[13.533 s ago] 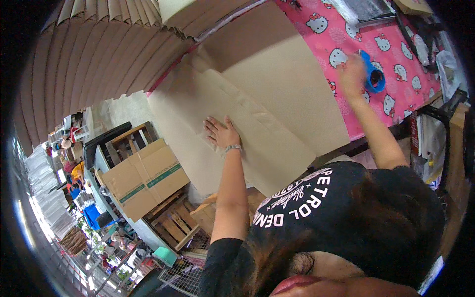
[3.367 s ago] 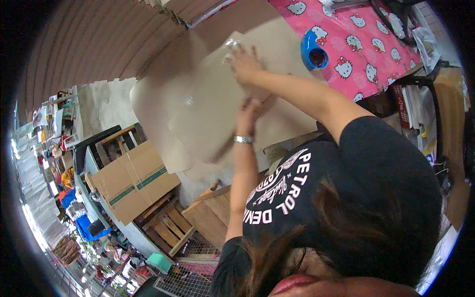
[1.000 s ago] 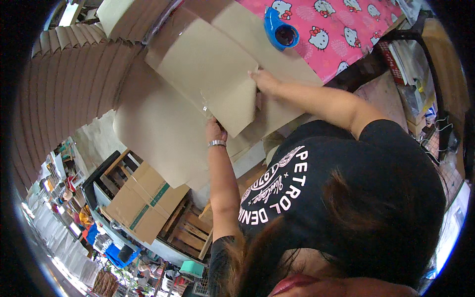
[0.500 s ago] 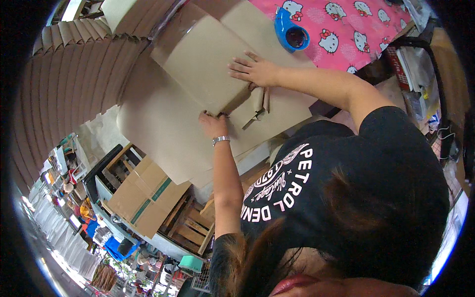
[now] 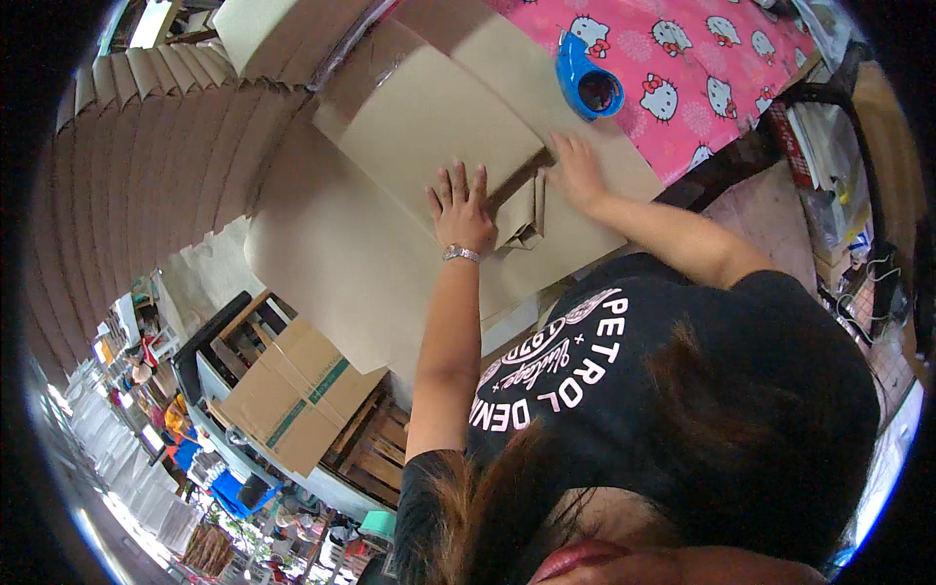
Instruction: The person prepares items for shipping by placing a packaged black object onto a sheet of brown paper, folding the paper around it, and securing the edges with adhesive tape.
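Note:
A brown cardboard box [image 5: 444, 132] lies on a larger flat cardboard sheet [image 5: 322, 263] in front of me. My left hand [image 5: 463, 214], a metal watch on its wrist, rests with fingers spread on the box's upper face, near its close edge. Beside the box's right corner is my right hand [image 5: 577, 174], slightly blurred, its fingers stretched out and apart by the edge. Between both hands a folded cardboard flap [image 5: 526, 214] sticks out from the near side. Whether the right fingertips touch the box is hard to see.
A blue tape dispenser [image 5: 590, 83] stands at the far right by a pink patterned cover [image 5: 673, 97]. Stacked folded cardboard [image 5: 175, 166] rises on the left. A strapped carton [image 5: 283, 395] sits on a wooden-slatted frame at lower left.
My left hand has gone from gripping the box's near corner to lying flat on top. My right hand has slid off the top to the right corner. The near flap has shifted.

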Motion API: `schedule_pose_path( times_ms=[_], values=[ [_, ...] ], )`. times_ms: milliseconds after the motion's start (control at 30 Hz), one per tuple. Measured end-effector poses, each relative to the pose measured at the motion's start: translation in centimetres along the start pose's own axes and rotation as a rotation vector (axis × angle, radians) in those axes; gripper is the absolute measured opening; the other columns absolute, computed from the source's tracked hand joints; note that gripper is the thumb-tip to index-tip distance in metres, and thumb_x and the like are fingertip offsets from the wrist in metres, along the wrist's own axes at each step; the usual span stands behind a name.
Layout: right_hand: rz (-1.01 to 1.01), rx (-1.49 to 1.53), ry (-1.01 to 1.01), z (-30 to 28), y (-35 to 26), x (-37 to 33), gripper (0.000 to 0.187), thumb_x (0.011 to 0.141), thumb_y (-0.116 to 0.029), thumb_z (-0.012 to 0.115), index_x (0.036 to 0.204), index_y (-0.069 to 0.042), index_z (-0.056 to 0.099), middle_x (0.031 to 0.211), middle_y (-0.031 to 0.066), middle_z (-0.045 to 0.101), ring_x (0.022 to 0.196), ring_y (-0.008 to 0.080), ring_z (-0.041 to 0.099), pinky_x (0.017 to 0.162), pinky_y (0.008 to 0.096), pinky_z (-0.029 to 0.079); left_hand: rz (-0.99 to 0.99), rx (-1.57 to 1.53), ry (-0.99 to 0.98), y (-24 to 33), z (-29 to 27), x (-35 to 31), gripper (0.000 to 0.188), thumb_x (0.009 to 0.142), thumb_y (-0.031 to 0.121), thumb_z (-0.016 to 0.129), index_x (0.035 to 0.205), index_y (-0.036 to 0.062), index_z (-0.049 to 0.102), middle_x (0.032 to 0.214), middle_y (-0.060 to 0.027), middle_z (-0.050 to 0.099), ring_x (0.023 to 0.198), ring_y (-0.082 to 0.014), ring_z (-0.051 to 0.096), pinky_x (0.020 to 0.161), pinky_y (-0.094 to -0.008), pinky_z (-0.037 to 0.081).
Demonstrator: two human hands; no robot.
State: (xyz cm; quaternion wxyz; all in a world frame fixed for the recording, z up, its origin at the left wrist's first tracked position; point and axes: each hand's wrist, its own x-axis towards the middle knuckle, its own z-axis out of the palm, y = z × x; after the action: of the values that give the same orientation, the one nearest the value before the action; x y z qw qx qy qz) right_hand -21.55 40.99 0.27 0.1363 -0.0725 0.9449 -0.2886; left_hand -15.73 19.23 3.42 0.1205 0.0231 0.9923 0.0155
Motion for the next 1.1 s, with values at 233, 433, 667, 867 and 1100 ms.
schedule_pose_path(
  times_ms=[233,433,667,867,1100],
  values=[
    [0.618,0.876,-0.777,2.9,-2.0,-4.3,0.041,0.081,-0.038,0.067,0.096,0.000,0.058,0.073,0.0064,0.057,0.060,0.0155,0.052,0.051,0.0302,0.040,-0.022,-0.073,0.066,0.4,0.4,-0.6,0.072,0.080,0.023,0.058,0.143,0.0334,0.025,0.152,-0.0016,0.015,0.140,-0.0281,0.011,0.111,-0.0528,0.006],
    [0.284,0.611,-0.659,4.0,-2.1,-2.2,0.036,0.086,-0.042,0.060,0.078,-0.007,0.059,0.055,-0.0003,0.044,0.046,0.0129,0.032,0.043,0.0280,0.026,-0.011,-0.135,0.093,0.5,0.9,0.5,0.077,0.074,0.025,0.064,0.141,0.0347,0.029,0.152,-0.0013,0.016,0.140,-0.0263,0.013,0.111,-0.0525,0.008],
    [0.852,1.657,-0.893,-0.2,-2.0,-6.2,0.024,0.095,-0.030,0.048,0.086,-0.009,0.055,0.063,0.0013,0.050,0.047,0.0117,0.037,0.042,0.0274,0.029,0.123,-0.893,0.027,3.0,6.0,-6.8,0.044,0.089,0.030,0.051,0.132,0.0220,0.048,0.148,-0.0049,0.027,0.140,-0.0243,0.015,0.112,-0.0494,0.002],
    [0.845,1.398,-0.843,-1.3,-5.6,-5.0,0.030,0.096,-0.032,0.042,0.096,-0.004,0.056,0.100,0.0134,0.059,0.096,0.0239,0.059,0.082,0.0388,0.046,0.039,-0.746,0.181,3.3,5.7,-8.0,0.046,0.078,0.016,0.060,0.124,0.0153,0.055,0.141,-0.0041,0.040,0.135,-0.0223,0.029,0.112,-0.0470,0.014],
    [-1.556,-0.343,-0.621,-1.0,-4.6,1.0,0.050,0.093,-0.038,0.040,0.138,-0.015,0.037,0.140,0.0039,0.040,0.131,0.0214,0.034,0.111,0.0453,0.020,-0.091,-0.941,0.351,0.4,7.8,-7.5,0.056,0.072,0.006,0.065,0.126,0.0128,0.053,0.139,-0.0090,0.042,0.131,-0.0242,0.035,0.111,-0.0462,0.019]
  ],
)
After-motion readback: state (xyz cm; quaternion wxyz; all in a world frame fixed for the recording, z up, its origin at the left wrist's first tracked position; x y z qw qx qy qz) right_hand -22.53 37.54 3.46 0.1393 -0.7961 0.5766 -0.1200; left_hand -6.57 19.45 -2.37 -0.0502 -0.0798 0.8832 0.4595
